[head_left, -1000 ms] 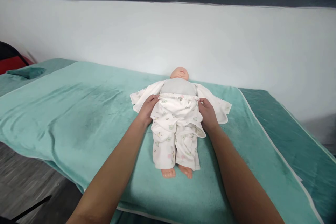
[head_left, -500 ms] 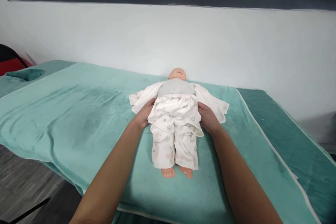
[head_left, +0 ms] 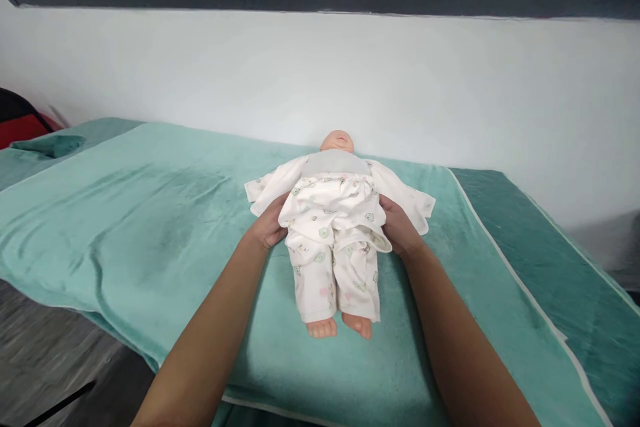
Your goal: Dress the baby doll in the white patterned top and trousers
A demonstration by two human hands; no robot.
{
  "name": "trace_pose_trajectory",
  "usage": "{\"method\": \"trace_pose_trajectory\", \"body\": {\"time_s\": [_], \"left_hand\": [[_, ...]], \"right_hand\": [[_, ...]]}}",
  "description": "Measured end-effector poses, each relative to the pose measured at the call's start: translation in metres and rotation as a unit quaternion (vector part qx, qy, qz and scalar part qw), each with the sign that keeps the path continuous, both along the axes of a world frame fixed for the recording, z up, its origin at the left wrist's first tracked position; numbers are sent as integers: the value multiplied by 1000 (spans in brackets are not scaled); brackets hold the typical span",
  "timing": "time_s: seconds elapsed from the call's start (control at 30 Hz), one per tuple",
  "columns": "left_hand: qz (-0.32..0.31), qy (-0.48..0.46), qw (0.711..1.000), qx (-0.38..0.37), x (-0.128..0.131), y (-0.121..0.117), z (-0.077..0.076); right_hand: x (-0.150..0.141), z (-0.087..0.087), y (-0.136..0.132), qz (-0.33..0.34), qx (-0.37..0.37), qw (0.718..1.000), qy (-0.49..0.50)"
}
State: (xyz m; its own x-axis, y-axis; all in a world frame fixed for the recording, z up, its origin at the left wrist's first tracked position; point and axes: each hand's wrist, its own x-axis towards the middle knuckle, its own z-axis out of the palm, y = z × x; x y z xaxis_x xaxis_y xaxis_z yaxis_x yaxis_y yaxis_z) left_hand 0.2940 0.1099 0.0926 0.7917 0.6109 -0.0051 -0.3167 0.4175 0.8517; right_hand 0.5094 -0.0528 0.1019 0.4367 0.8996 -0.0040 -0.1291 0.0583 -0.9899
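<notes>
A baby doll (head_left: 338, 141) lies on its back on a green cover, head toward the wall and bare feet toward me. It wears a white long-sleeved top (head_left: 285, 181) with its sleeves spread, and white printed pants (head_left: 327, 213) bunched over the hips. Grey cloth (head_left: 336, 162) shows across its belly above the waistband. My left hand (head_left: 271, 221) is closed at the left side of the pants, fingertips tucked under the fabric. At the right side, my right hand (head_left: 398, 223) grips them likewise, its fingers partly hidden. The doll's hands do not show.
The green cover (head_left: 165, 233) spreads over a bed pushed against a white wall (head_left: 320, 73). Darker green fabric (head_left: 550, 267) shows at the right. A red and black object (head_left: 23, 120) stands at the far left, and grey floor (head_left: 45, 340) shows at the lower left.
The pants' waistband has shifted slightly up toward the chest, and the fabric is spread a little wider between my hands. The doll's legs have moved slightly right.
</notes>
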Motion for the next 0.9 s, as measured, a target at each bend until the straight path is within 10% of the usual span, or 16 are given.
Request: {"method": "trace_pose_trajectory", "body": {"time_s": [0.37, 0.9], "left_hand": [[-35, 22, 999, 1, 5, -3, 0], [89, 59, 994, 37, 13, -7, 0]], "right_hand": [[-13, 14, 4, -46, 2, 999, -17], [-10, 0, 9, -73, -24, 992, -102]]}}
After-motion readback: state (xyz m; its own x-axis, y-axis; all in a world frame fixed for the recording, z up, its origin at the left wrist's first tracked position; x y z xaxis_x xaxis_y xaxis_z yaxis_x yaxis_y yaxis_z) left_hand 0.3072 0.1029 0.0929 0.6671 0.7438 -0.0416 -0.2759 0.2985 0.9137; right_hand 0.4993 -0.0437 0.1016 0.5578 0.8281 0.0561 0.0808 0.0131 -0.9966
